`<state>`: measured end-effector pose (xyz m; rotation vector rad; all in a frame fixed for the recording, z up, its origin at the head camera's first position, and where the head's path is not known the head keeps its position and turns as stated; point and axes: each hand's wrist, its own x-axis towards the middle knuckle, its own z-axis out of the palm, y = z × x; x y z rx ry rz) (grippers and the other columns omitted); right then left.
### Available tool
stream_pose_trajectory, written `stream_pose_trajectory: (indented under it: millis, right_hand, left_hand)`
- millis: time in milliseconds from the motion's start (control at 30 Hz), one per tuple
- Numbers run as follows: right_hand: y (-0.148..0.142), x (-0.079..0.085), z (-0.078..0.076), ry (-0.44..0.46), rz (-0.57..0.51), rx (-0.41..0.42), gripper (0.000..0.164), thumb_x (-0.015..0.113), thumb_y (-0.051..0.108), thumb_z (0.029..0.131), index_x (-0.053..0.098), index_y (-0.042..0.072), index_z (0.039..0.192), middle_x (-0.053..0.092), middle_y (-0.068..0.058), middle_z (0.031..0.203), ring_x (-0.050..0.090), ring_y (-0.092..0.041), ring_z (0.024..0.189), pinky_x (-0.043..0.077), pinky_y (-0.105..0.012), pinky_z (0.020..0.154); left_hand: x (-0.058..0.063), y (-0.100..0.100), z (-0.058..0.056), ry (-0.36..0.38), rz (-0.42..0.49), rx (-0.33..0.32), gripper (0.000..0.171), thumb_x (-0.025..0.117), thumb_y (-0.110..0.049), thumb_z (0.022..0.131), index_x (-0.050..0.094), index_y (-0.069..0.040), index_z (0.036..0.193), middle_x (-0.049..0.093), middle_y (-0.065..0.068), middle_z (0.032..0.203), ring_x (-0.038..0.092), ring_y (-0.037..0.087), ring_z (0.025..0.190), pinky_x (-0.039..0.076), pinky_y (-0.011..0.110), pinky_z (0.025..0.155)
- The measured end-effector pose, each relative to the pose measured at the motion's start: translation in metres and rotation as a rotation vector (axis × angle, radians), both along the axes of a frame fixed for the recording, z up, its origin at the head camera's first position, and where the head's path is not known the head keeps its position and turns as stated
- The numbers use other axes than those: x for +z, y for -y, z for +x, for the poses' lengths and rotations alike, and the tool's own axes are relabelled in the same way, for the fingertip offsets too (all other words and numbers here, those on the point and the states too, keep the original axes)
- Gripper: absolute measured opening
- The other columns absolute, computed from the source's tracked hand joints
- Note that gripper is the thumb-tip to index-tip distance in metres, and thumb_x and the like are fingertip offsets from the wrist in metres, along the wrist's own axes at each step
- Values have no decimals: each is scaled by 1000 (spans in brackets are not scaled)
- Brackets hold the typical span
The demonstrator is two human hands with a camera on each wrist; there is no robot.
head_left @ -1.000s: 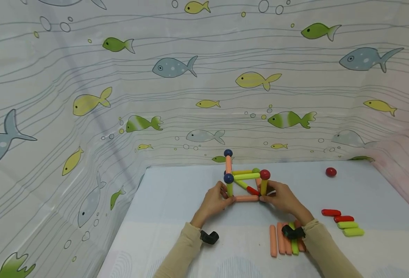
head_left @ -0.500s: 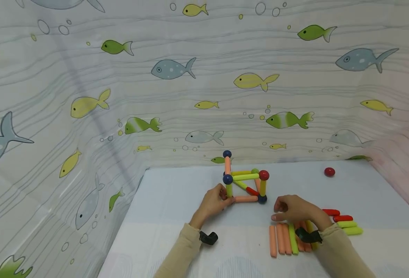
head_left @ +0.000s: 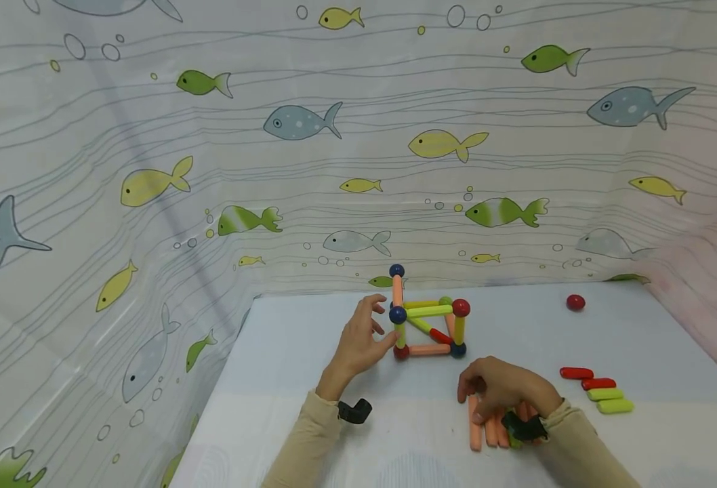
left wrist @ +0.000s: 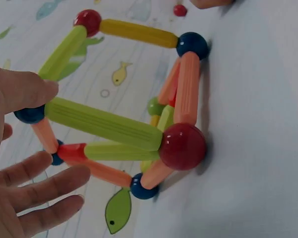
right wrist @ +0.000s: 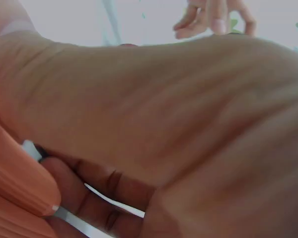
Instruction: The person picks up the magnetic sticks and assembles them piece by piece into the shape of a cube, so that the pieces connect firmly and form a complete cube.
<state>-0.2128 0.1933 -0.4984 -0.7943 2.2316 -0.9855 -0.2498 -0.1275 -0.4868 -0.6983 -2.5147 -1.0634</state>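
Note:
A frame of magnetic rods and balls stands on the table, with a pink-orange rod and a blue ball rising at its back left. My left hand is at its left side, fingers spread. In the left wrist view the thumb lies against the near upper blue ball and the yellow-green rod beside it. Over a row of rods my right hand bends its fingers down, thumb and fingertips around the far end of the leftmost orange rod. Whether they pinch it is hidden.
To the right lie two red rods and two yellow-green rods. A red ball sits farther back. Fish-patterned cloth hangs behind and beside the white table.
My right hand has let go of the frame's lower right corner and come back to the row of rods. My left hand has left the lower left corner and spread its fingers.

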Motion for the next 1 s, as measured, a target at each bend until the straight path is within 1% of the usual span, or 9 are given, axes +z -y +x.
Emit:
stream_pose_trajectory:
  millis: [67,167,267,400,467,533,700,867,1000]
  right_hand:
    - [0,-2,-1,-13,-4,9,18,92,15,81,78,15,94,68,2,94,53,-14,84,47,-25,72]
    - [0,-4,-2,-35,4,-1,15,91,16,83,79,16,91,68,3,90,53,-11,80,47,-25,70]
    - [0,-5,-2,-43,29,-42,14,90,17,84,78,17,89,66,2,88,55,-13,79,48,-27,68]
    - [-3,-4,-3,-8,86,-154,15,90,20,85,75,17,88,65,0,88,56,-19,86,48,-34,72]
    - [-5,-4,-4,7,120,-204,18,90,24,86,74,17,88,64,-1,88,55,-20,88,47,-36,73]
    - [-8,-3,-6,-6,142,-220,20,89,26,87,72,16,88,63,-1,87,55,-20,87,47,-35,72]
    - [-15,-5,-9,-75,130,-165,18,87,25,89,71,17,90,63,2,84,55,-17,81,46,-28,66]
    - [-17,-6,-11,-80,96,-103,11,83,23,93,73,19,94,64,4,87,56,-16,82,48,-26,68]
    - [-13,-6,-12,-133,74,-78,7,79,22,96,73,18,97,65,6,90,55,-13,84,48,-26,71]
  left_hand:
    - [2,-1,1,-52,1,-26,65,81,-20,91,48,-9,145,63,17,120,71,26,82,61,40,72]
    - [4,-2,1,-99,9,-56,59,79,-19,93,53,-8,145,64,15,117,72,26,84,62,47,75]
    - [4,-3,2,-128,7,-78,52,77,-18,97,58,-8,144,67,12,117,72,25,87,62,42,78]
    - [4,-4,2,-146,7,-95,43,72,-18,102,62,-8,142,72,8,119,73,21,94,61,32,83]
    - [4,-5,2,-142,21,-99,39,69,-17,104,63,-7,141,73,8,121,73,20,96,61,32,84]
    - [4,-6,2,-137,41,-102,36,67,-16,105,63,-5,139,74,9,122,74,20,98,62,35,85]
    - [3,-7,1,-111,85,-112,35,66,-15,106,63,-5,139,74,10,125,74,21,99,63,35,86]
    - [0,-7,-2,-57,140,-132,35,66,-14,106,62,-6,140,74,9,125,74,21,102,62,31,89]
    - [-3,-9,-2,-26,186,-143,35,66,-14,106,62,-6,140,75,9,122,74,22,103,62,33,90]
